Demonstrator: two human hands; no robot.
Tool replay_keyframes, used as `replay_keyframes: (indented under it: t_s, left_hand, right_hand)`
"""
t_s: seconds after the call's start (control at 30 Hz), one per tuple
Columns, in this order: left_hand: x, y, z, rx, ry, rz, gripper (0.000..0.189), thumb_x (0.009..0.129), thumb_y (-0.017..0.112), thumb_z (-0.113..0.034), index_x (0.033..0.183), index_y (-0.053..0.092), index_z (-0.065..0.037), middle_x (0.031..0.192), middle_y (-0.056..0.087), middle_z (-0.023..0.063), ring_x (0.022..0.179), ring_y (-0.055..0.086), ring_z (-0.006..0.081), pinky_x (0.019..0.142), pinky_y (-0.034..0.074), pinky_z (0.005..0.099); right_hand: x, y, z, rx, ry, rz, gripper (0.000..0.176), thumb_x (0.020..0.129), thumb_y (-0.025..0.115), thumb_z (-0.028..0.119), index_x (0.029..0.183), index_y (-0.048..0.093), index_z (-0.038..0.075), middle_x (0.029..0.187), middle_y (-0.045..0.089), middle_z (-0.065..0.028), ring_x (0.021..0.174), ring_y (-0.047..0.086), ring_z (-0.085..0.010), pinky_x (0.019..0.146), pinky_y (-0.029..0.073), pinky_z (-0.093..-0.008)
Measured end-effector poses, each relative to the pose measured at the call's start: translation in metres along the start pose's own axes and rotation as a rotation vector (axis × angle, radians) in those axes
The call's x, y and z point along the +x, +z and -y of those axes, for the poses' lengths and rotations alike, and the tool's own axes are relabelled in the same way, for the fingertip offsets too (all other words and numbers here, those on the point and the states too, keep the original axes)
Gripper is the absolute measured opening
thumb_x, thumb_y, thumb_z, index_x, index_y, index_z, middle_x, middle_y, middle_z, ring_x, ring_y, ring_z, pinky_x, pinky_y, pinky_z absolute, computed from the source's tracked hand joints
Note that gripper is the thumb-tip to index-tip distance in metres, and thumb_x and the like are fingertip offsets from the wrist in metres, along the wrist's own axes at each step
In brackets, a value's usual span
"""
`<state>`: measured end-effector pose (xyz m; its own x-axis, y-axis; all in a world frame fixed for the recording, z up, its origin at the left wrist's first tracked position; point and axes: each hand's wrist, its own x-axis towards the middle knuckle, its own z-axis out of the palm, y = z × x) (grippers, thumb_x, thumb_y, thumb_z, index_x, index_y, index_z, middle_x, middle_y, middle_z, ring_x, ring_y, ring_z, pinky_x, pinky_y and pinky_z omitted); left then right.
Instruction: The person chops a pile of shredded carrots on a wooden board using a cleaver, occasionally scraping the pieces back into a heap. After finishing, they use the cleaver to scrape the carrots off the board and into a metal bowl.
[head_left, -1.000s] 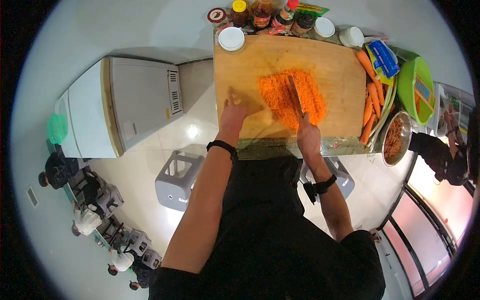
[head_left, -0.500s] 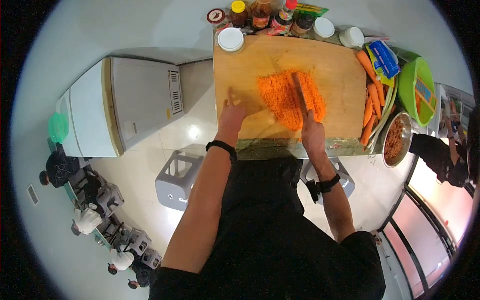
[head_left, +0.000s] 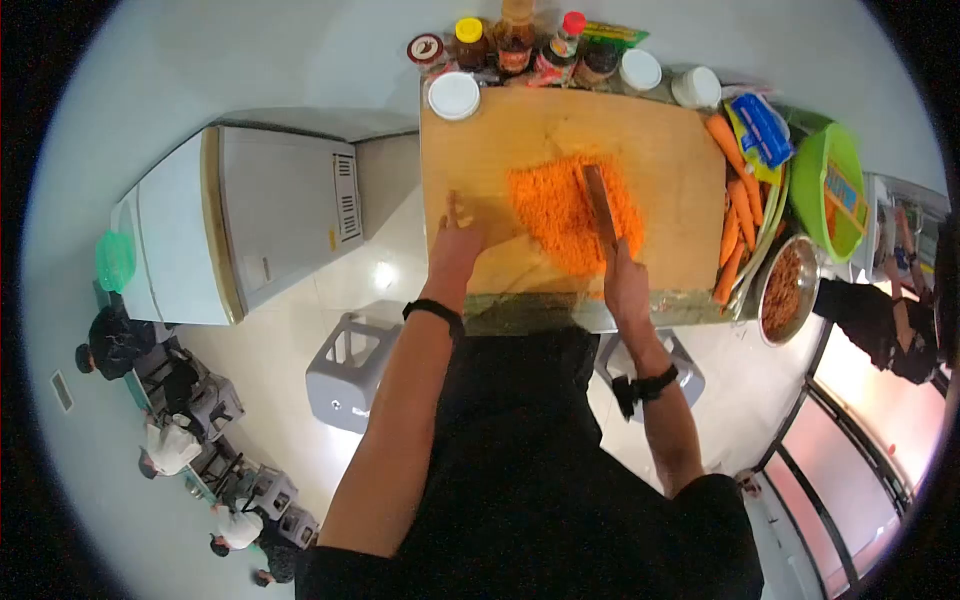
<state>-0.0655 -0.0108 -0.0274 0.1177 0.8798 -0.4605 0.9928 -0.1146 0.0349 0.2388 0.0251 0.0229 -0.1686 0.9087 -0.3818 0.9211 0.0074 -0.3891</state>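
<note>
My right hand (head_left: 627,290) is wrapped round the handle of a kitchen knife (head_left: 600,203). Its broad blade rests in or just over a spread heap of finely chopped carrot (head_left: 545,205), and the blade's underside is hidden. The heap lies mid-way across a wooden cutting board (head_left: 670,150). On the board's left part, apart from the carrot, my left hand (head_left: 457,247) rests with its index finger stretched out and nothing in it. The other fingers of that hand are harder to make out.
Whole carrots (head_left: 741,212) and green stalks lie along the board's right edge, beside a metal bowl (head_left: 816,275) of brown crumbly food and a green basin (head_left: 855,165). Jars and bottles (head_left: 515,45) line the back. A white-lidded jar (head_left: 453,96) stands at the back-left corner. People sit far left.
The whole view has shifted, so the board and hands sit slightly lower in the picture. More of the knife blade's flat side shows. The left hand stays at the same spot on the board.
</note>
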Motion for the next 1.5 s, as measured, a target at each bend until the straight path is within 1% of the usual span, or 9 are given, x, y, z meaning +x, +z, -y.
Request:
replay_keyframes:
  t_s: [0.17,0.4,0.6,0.7,0.8,0.87,1.1,1.17,1.5]
  left_hand:
    - [-0.007,-0.033,-0.007,0.027,0.001,0.313,0.018,0.082,0.066,-0.001,0.096,0.075,-0.007,0.096,0.073,0.0136,0.146,0.025,0.0398,0.119,0.029,0.0515]
    - [-0.009,-0.03,-0.004,0.074,0.019,0.337,0.016,0.083,0.066,-0.003,0.095,0.076,-0.009,0.096,0.073,0.0131,0.138,0.041,0.0367,0.121,0.024,0.051]
    - [-0.011,0.017,0.005,0.061,0.037,-0.171,0.006,0.079,0.069,-0.012,0.081,0.075,-0.011,0.078,0.072,0.0105,0.106,0.066,0.0309,0.124,0.019,0.0472]
    - [-0.01,-0.028,-0.006,0.147,0.014,0.336,0.017,0.085,0.066,-0.01,0.098,0.077,-0.009,0.11,0.072,0.0122,0.148,0.023,0.0344,0.117,0.033,0.0445]
    - [-0.005,-0.027,0.001,-0.004,-0.068,0.328,0.017,0.084,0.067,-0.012,0.097,0.077,-0.008,0.113,0.071,0.0125,0.146,0.026,0.0343,0.112,0.038,0.0428]
    - [-0.013,-0.004,0.002,0.054,-0.005,0.035,0.01,0.077,0.072,-0.019,0.075,0.076,-0.01,0.074,0.071,0.0102,0.103,0.067,0.027,0.123,0.02,0.0425]
    - [-0.017,-0.015,0.0,0.107,-0.003,-0.048,0.01,0.075,0.074,-0.021,0.074,0.076,-0.011,0.068,0.07,0.0093,0.097,0.069,0.0252,0.122,0.023,0.0411]
    - [-0.012,-0.039,-0.002,0.006,-0.062,0.306,0.014,0.084,0.069,-0.015,0.095,0.076,-0.009,0.109,0.072,0.0135,0.148,0.025,0.0305,0.108,0.044,0.0397]
    - [-0.017,-0.02,0.016,-0.18,-0.122,0.314,0.024,0.075,0.08,-0.025,0.094,0.076,-0.01,0.109,0.072,0.0113,0.138,0.043,0.0149,0.099,0.052,0.0366]
  right_hand:
    - [-0.006,0.023,-0.027,-0.026,-0.023,-0.111,0.026,0.101,0.048,0.024,0.113,0.05,0.001,0.062,0.059,-0.0253,0.059,0.062,-0.0451,0.048,0.043,-0.0554]
    - [-0.007,0.012,-0.014,0.083,-0.09,-0.108,0.026,0.098,0.048,0.014,0.119,0.048,-0.001,0.062,0.058,-0.0264,0.062,0.063,-0.0449,0.051,0.045,-0.0553]
    - [-0.001,0.016,-0.026,-0.026,-0.063,-0.083,0.026,0.102,0.049,0.022,0.116,0.047,0.0,0.065,0.058,-0.0296,0.063,0.06,-0.0496,0.051,0.045,-0.0551]
    - [-0.006,0.009,-0.026,0.031,-0.07,-0.109,0.031,0.102,0.049,0.025,0.119,0.047,-0.001,0.064,0.058,-0.0298,0.062,0.06,-0.0495,0.051,0.045,-0.0549]
    - [0.004,-0.002,-0.016,0.038,-0.094,-0.031,0.036,0.102,0.049,0.026,0.123,0.048,-0.003,0.063,0.058,-0.0297,0.061,0.06,-0.0494,0.05,0.045,-0.0544]
    - [-0.008,0.001,-0.015,0.106,-0.013,-0.119,0.034,0.102,0.049,0.025,0.121,0.048,-0.003,0.064,0.058,-0.0296,0.061,0.06,-0.0488,0.049,0.045,-0.0542]
    - [-0.012,0.005,-0.01,0.081,-0.041,-0.059,0.028,0.095,0.055,0.013,0.12,0.048,0.001,0.063,0.058,-0.0261,0.059,0.061,-0.046,0.051,0.046,-0.0535]
    - [-0.02,-0.007,-0.003,0.146,-0.03,-0.042,0.027,0.097,0.053,0.016,0.119,0.048,0.002,0.064,0.059,-0.0265,0.061,0.061,-0.0461,0.052,0.046,-0.0541]
    - [-0.044,-0.001,-0.045,-0.12,-0.341,0.416,0.034,0.101,0.046,0.039,0.122,0.054,0.014,0.075,0.064,-0.023,0.074,0.065,-0.0422,0.067,0.052,-0.0539]
